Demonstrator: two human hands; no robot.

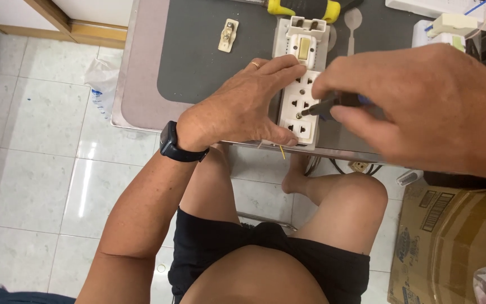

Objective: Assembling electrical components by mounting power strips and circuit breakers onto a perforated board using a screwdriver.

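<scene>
A cream socket panel with a switch at its far end and several outlets lies on the table near the front edge. My left hand presses down on its left side, thumb along the near end, a ring on one finger and a black watch on the wrist. My right hand grips a dark screwdriver whose tip touches a screw at the panel's middle.
The grey-topped metal table also carries a small cream socket part, a yellow-and-black tool handle, a metal spoon and white boxes at the far right. A cardboard box stands on the tiled floor beside my knees.
</scene>
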